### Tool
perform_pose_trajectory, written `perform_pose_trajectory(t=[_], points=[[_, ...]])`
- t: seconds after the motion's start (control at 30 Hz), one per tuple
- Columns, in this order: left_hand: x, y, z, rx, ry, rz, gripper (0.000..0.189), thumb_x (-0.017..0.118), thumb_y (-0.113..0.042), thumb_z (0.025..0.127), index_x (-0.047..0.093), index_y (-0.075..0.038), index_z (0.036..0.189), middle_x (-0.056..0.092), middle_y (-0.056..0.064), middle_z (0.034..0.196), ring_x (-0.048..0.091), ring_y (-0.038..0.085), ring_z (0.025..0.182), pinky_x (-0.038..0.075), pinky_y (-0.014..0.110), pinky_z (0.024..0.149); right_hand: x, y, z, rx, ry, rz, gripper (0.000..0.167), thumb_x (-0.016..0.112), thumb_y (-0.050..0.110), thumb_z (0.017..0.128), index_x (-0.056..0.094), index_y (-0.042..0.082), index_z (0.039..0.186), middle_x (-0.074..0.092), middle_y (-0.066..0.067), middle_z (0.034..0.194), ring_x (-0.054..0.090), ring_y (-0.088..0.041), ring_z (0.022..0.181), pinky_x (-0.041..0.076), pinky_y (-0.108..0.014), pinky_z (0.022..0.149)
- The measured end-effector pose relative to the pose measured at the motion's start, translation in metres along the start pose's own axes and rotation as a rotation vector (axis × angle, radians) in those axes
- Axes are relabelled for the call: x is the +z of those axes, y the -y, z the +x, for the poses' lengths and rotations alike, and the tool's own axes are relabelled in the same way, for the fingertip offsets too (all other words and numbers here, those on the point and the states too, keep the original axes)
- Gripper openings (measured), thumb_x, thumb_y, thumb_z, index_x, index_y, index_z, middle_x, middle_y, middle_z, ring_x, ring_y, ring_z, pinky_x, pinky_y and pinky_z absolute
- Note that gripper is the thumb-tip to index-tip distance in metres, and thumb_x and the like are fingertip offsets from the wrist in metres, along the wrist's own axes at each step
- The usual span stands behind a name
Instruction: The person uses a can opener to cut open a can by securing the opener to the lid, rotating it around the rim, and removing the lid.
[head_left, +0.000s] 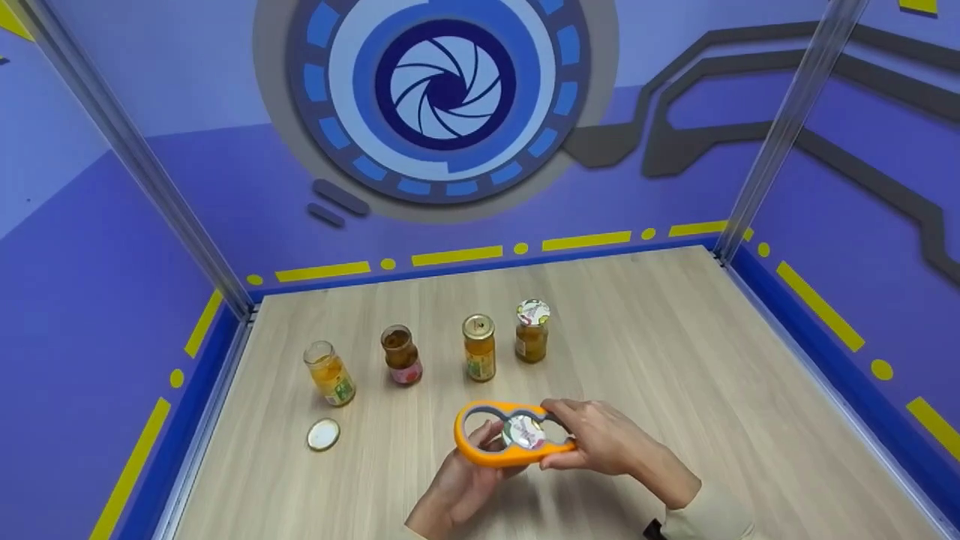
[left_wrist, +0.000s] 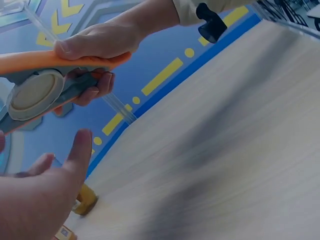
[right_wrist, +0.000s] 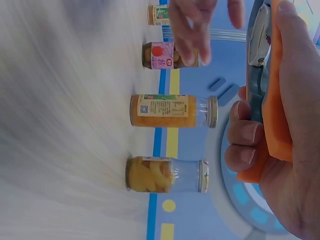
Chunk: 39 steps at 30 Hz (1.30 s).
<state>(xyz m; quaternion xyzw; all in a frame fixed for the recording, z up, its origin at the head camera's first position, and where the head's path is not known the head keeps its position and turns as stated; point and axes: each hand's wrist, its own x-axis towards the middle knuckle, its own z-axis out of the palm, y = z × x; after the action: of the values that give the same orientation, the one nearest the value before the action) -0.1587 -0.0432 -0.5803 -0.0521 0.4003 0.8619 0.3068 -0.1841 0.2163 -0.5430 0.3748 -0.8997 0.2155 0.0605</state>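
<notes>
My right hand (head_left: 604, 439) grips one end of an orange jar opener (head_left: 517, 455) with a grey inner lining. A white patterned lid (head_left: 525, 433) sits in one of the opener's holes, and its pale underside shows in the left wrist view with no jar below it. Beneath the opener's other end is my left hand (head_left: 465, 484), its fingers loosely spread. In the right wrist view a gap shows between that left hand (right_wrist: 195, 25) and the opener (right_wrist: 277, 110). One fingertip at the left wrist view's edge is too cropped to judge for contact.
Behind the hands stand two lidless jars, one with yellow fruit (head_left: 334, 382) and one with a pink label (head_left: 405, 373). Two lidded jars stand rightward, one gold-topped (head_left: 480, 360), one white-topped (head_left: 532, 345). A loose lid (head_left: 323, 434) lies at left. Walls (head_left: 525, 217) enclose the wooden table (head_left: 750, 420).
</notes>
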Motion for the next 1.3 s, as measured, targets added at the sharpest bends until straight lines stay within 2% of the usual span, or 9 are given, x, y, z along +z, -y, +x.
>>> perform_pose_trajectory(t=[0.2,0.33,0.5,0.7,0.87,1.07,1.2,1.3], points=[[0.000,0.007,-0.004,-0.058,0.125,-0.087,0.066,0.053,-0.043,0.107,0.038,-0.001,0.156,0.056,0.017,0.145,0.058,0.028,0.127,0.043,0.045,0.112,0.008,0.005,-0.003,-0.016,0.006,0.009,0.073,0.070,0.068,0.086,0.059,0.011,0.129,0.066,0.005,0.101,0.052,-0.004,0.069,0.054,-0.027,0.063],[0.002,0.012,-0.008,-0.092,0.170,-0.139,0.074,0.056,-0.044,0.105,0.029,0.001,0.158,0.054,0.018,0.147,0.055,0.030,0.132,0.040,0.044,0.115,0.014,0.008,-0.006,-0.025,0.020,0.024,0.074,0.068,0.070,0.087,0.059,0.010,0.130,0.067,0.005,0.101,0.055,-0.003,0.071,0.055,-0.027,0.064],[0.003,0.015,-0.010,-0.094,0.197,-0.152,0.068,0.053,-0.040,0.108,0.031,0.002,0.157,0.055,0.022,0.147,0.053,0.032,0.136,0.039,0.044,0.116,0.021,0.009,-0.008,-0.017,0.043,0.046,0.073,0.067,0.070,0.087,0.059,0.011,0.129,0.066,0.007,0.102,0.056,-0.001,0.072,0.053,-0.024,0.063],[0.003,0.015,-0.011,-0.071,0.185,-0.128,0.064,0.052,-0.035,0.108,0.034,0.004,0.156,0.056,0.022,0.146,0.055,0.031,0.134,0.040,0.043,0.115,0.023,0.010,-0.007,-0.025,0.042,0.029,0.074,0.067,0.071,0.087,0.060,0.011,0.129,0.068,0.006,0.103,0.057,-0.002,0.073,0.055,-0.029,0.066],[0.005,0.015,-0.011,-0.060,0.176,-0.131,0.064,0.049,-0.034,0.109,0.031,0.005,0.156,0.056,0.022,0.145,0.055,0.031,0.134,0.042,0.042,0.113,0.024,0.010,-0.005,-0.020,0.053,0.029,0.074,0.066,0.072,0.087,0.059,0.011,0.129,0.068,0.005,0.102,0.056,-0.002,0.073,0.055,-0.032,0.068],[0.006,0.015,-0.011,-0.033,0.192,-0.082,0.061,0.046,-0.032,0.108,0.034,0.008,0.153,0.057,0.021,0.144,0.056,0.029,0.130,0.044,0.040,0.111,0.026,0.011,-0.003,-0.004,0.068,0.045,0.073,0.066,0.072,0.087,0.060,0.012,0.129,0.066,0.008,0.099,0.054,-0.001,0.072,0.054,-0.030,0.067],[0.004,0.014,-0.012,-0.036,0.174,-0.046,0.059,0.046,-0.030,0.108,0.037,0.008,0.152,0.060,0.019,0.140,0.057,0.027,0.127,0.043,0.040,0.111,0.028,0.011,-0.002,-0.001,0.088,0.058,0.074,0.066,0.072,0.087,0.060,0.012,0.129,0.065,0.008,0.097,0.052,0.000,0.069,0.053,-0.029,0.065],[0.003,0.014,-0.014,-0.042,0.156,-0.055,0.057,0.046,-0.028,0.107,0.039,0.008,0.151,0.059,0.019,0.142,0.057,0.027,0.127,0.043,0.039,0.112,0.029,0.012,-0.002,-0.011,0.095,0.061,0.075,0.065,0.072,0.087,0.059,0.011,0.130,0.066,0.007,0.097,0.051,-0.001,0.068,0.053,-0.029,0.065]])
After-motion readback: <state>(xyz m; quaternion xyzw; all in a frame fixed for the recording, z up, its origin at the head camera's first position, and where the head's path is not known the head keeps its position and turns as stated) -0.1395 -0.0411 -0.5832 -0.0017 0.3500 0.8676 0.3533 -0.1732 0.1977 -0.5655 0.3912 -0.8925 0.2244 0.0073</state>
